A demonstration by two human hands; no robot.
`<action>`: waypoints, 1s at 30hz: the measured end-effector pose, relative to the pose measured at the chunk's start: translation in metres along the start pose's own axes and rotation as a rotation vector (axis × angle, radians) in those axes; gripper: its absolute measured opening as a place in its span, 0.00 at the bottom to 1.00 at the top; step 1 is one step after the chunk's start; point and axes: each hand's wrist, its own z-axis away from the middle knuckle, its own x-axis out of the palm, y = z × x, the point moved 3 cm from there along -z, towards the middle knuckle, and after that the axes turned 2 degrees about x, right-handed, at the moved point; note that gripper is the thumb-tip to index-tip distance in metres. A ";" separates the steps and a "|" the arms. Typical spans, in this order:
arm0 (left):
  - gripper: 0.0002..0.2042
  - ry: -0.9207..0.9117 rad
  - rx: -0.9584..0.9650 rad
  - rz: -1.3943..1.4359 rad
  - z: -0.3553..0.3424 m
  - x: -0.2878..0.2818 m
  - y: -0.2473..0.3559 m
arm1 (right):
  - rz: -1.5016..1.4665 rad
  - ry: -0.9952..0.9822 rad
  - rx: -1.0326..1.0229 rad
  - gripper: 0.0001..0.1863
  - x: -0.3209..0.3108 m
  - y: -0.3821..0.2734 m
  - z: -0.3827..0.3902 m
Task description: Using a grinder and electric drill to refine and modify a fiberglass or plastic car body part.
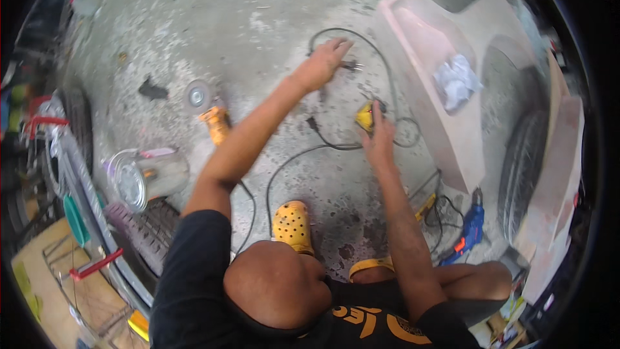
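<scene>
My left hand reaches over the concrete floor, its fingers closed around a dark power plug with its metal prongs showing. The black cord loops from this hand toward the right. Nearer to me, my right hand grips a small yellow and black tool; its exact kind is partly hidden by the fingers. Between the hands lies a black cord end. An orange-yellow angle grinder with a round grey disc rests on the floor beside my left forearm.
At the right stands a pale pinkish moulded panel with a crumpled white cloth on it. A blue drill lies near my right knee, and a tyre stands beyond. A round tin lid and metal rails are left.
</scene>
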 end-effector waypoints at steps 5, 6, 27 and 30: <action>0.18 0.343 -0.491 0.161 0.108 -0.057 0.078 | -0.162 0.110 -0.005 0.30 -0.047 0.007 -0.013; 0.19 0.376 -0.642 -0.048 0.145 -0.077 0.088 | -0.049 0.214 0.057 0.26 -0.059 0.021 -0.021; 0.14 0.322 -1.736 0.618 0.245 -0.203 0.125 | -0.912 -0.399 0.296 0.12 -0.216 -0.183 -0.001; 0.13 0.227 -1.780 0.589 0.220 -0.255 0.188 | -0.848 -0.445 0.255 0.13 -0.263 -0.236 0.007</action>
